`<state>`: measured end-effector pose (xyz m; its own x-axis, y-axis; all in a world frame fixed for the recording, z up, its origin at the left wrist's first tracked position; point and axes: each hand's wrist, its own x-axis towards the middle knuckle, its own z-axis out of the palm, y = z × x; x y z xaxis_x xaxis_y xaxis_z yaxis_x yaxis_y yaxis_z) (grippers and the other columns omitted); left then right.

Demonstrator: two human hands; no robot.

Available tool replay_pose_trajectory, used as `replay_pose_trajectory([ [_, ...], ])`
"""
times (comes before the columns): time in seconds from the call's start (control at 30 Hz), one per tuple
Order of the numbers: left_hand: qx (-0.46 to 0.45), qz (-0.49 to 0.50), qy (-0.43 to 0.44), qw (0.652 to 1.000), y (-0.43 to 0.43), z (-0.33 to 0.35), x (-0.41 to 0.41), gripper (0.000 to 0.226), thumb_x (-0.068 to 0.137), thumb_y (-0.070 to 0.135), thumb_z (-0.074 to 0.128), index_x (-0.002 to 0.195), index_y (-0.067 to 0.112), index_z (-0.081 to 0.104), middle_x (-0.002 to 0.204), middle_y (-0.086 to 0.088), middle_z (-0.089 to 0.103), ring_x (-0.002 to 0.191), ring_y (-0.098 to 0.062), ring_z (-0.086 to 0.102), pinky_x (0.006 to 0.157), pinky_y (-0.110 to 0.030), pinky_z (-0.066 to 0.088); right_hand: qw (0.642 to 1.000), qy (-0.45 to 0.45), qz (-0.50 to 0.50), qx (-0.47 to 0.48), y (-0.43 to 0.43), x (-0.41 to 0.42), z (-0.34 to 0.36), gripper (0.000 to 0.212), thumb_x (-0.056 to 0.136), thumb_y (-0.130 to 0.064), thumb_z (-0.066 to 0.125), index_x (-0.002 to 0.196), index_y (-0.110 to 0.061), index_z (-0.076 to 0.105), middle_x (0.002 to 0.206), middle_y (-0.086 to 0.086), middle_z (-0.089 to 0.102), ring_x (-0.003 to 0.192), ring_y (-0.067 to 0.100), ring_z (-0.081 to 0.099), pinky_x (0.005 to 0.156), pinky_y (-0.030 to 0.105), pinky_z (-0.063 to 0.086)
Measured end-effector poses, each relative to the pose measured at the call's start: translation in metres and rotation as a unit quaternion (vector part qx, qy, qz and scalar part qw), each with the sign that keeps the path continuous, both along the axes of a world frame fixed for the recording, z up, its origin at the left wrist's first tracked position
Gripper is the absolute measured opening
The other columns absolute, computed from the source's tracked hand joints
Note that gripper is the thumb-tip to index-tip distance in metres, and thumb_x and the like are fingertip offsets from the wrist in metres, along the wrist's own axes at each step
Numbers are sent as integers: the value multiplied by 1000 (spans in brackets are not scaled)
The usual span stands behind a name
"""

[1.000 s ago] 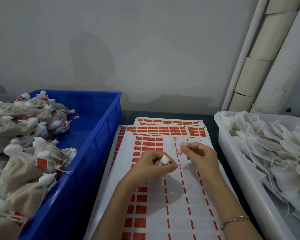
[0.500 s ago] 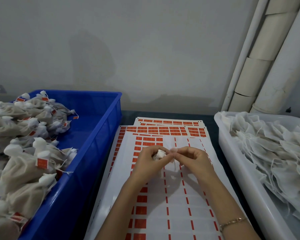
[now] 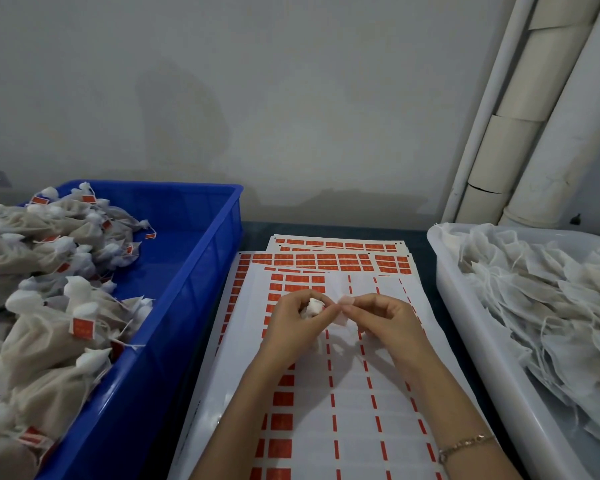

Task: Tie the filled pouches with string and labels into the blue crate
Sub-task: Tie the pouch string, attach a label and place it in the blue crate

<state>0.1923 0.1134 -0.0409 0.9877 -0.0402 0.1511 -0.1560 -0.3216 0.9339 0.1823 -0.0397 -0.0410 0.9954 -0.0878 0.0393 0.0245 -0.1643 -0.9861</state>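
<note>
My left hand (image 3: 293, 329) grips a small white pouch (image 3: 314, 306) by its gathered top, above the label sheets (image 3: 347, 403). My right hand (image 3: 381, 320) is close against it and pinches a small pale label (image 3: 343, 303) between thumb and fingertips, next to the pouch top. Most of the pouch is hidden inside my left fist. The blue crate (image 3: 174, 306) stands on the left, piled with tied pouches (image 3: 49, 306) that carry red labels.
A white tray (image 3: 492, 372) on the right holds several flat untied pouches (image 3: 548, 306). Stacked sheets of red labels lie between crate and tray. White pipes (image 3: 534, 116) run up the wall at the back right. Grey wall behind.
My right hand moved left from a gap beside the pouch until its fingertips met my left hand. Both hands shifted slightly toward the far end of the sheets.
</note>
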Motion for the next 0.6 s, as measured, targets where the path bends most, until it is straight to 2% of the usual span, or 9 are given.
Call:
replay_pose_trajectory([
  [0.07,-2,2,8,1000,1,-1,0,12,80,42,70,85,34,62,89,27,57,84,-1,56,59,-5,39,1000,3,0,7,0,0,0,6,79,-30,74,84,-28,73,79,-18,71,80,11,64,61,14,45],
  [0.2,9,9,3,1000,1,-1,-1,10,82,42,68,84,33,66,81,19,63,76,-5,62,55,-3,39,999,14,-7,35,-1,0,-2,12,78,-30,74,89,-28,74,83,-18,71,84,14,63,65,19,46],
  [0.33,5,29,-11,1000,1,-1,0,8,84,37,68,79,32,63,78,18,62,74,-6,60,56,-4,38,998,16,36,47,-1,-1,1,37,71,-51,66,99,-29,71,82,-10,72,73,12,63,67,21,51],
  [0.4,1,41,-12,999,3,-1,1,7,84,36,67,80,32,63,78,17,62,74,-6,60,53,-3,39,998,13,52,37,-4,0,2,40,73,-58,61,102,-32,68,85,-10,72,69,9,65,66,17,51],
  [0.47,-7,50,-14,999,5,-1,2,7,84,37,67,80,32,64,79,16,63,74,-6,61,52,-3,40,999,6,52,-14,-6,1,3,43,69,-61,61,101,-34,66,84,-15,72,70,5,66,63,16,51],
  [0.53,-14,51,-19,998,5,0,2,8,84,37,68,80,32,64,78,15,64,73,-6,61,51,-2,41,997,4,55,-56,-6,0,2,40,62,-61,65,93,-35,67,80,-21,71,72,-1,66,56,10,47],
  [0.6,-14,46,-21,999,4,-1,1,8,84,36,68,79,32,63,78,17,63,73,-4,61,52,0,40,996,-1,55,-76,-3,0,-1,23,67,-52,71,84,-36,68,76,-24,70,73,-7,65,50,5,43],
])
